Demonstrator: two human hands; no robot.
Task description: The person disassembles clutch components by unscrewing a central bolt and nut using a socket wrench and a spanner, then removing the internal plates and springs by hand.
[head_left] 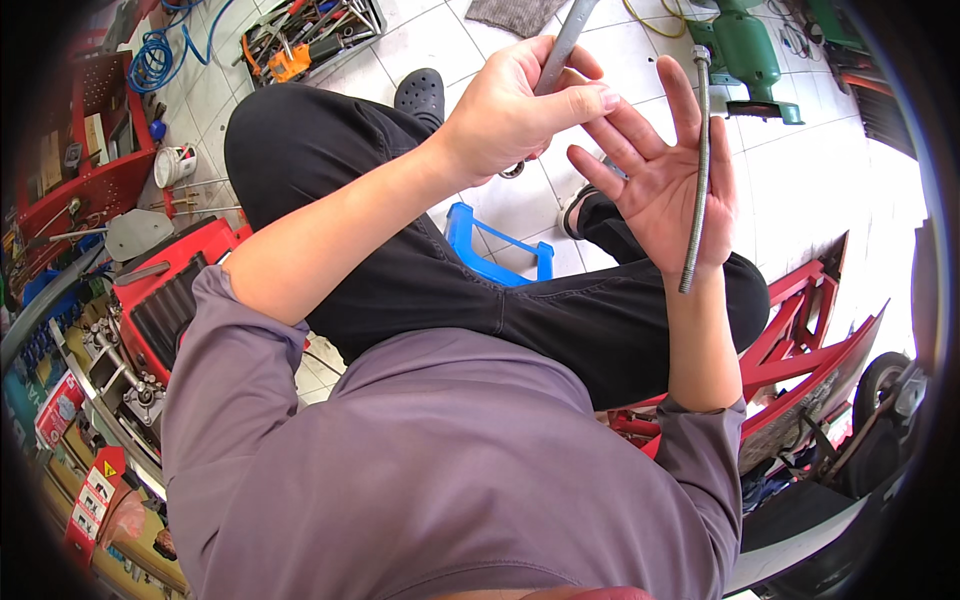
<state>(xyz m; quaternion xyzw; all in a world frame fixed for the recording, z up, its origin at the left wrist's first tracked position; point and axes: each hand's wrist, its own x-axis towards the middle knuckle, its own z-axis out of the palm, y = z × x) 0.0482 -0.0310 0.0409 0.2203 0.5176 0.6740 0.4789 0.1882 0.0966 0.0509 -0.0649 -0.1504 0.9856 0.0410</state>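
My left hand is closed around a grey metal bar, whose upper end runs out of the picture. Just below that hand a small metal ring shows; I cannot tell whether it belongs to the bar. Palm up and fingers spread, my right hand bears a long, slim threaded rod. The rod lies across the palm beside the thumb, its lower end reaching past the wrist. A hex nut or head sits at its far end.
Between my legs stands a blue plastic stool. A tray of tools lies on the tiled floor at the far left, near a blue hose. A green machine stands far right. Red metal frames are to my right, a red machine left.
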